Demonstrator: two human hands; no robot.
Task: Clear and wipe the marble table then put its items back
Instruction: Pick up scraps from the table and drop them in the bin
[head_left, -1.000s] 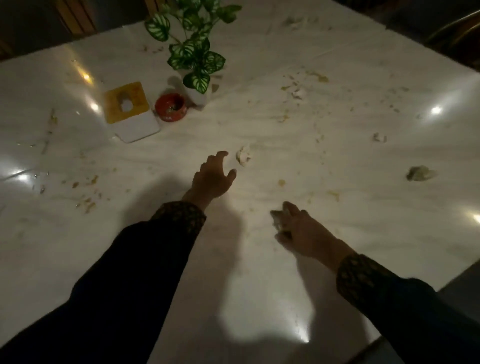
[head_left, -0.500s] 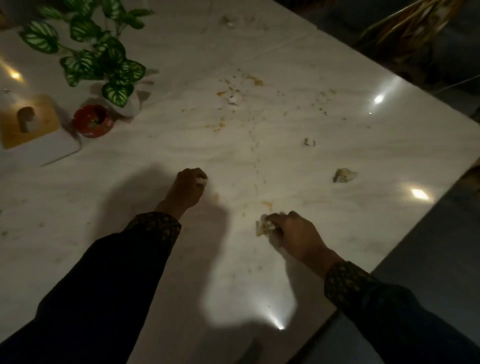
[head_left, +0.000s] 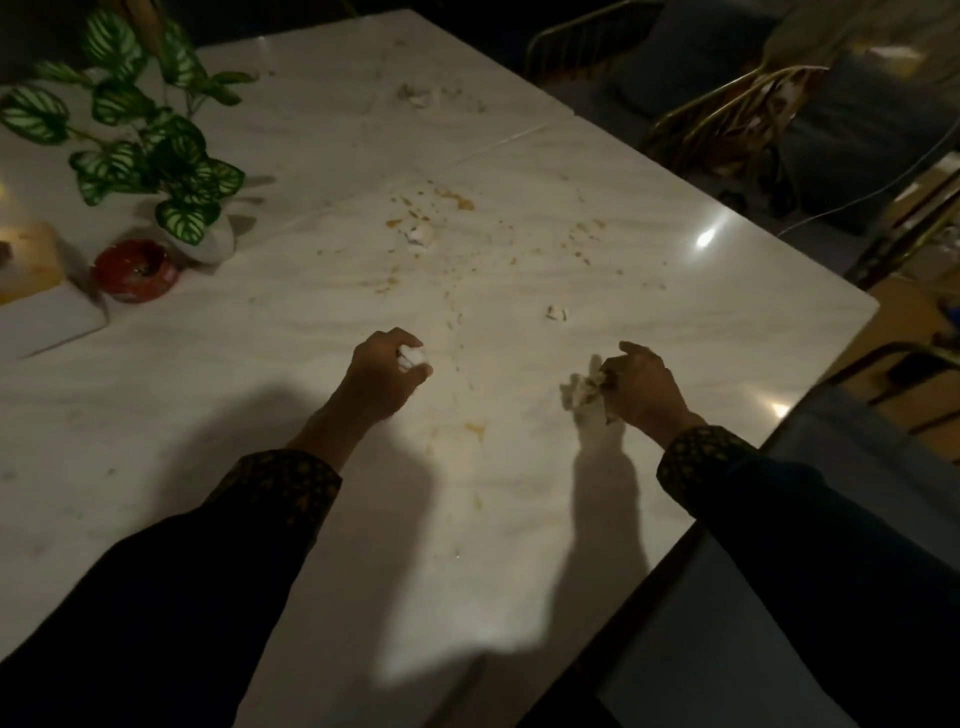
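The white marble table (head_left: 311, 364) is spattered with orange stains and crumbs. My left hand (head_left: 382, 376) is curled round a small white tissue scrap (head_left: 415, 356) just above the table's middle. To its right, my right hand (head_left: 636, 384) grips a crumpled dirty tissue wad (head_left: 579, 389) that sticks out to the left of the fingers. Another white scrap (head_left: 557, 313) lies on the table between and beyond the hands. A further crumpled scrap (head_left: 421, 234) sits among the stains farther back, and one more scrap (head_left: 415, 96) lies near the far edge.
At the left stand a potted green-and-white leafy plant (head_left: 156, 150), a red round ashtray (head_left: 136, 270) and a white board with a yellow item (head_left: 36, 306). Gold-framed chairs (head_left: 727, 104) stand past the table's right edge, which runs diagonally close to my right arm.
My left hand closed on the white scrap it was reaching for. My right hand picked up a crumpled tissue and moved right. The view swung right, so the plant and ashtray shifted left.
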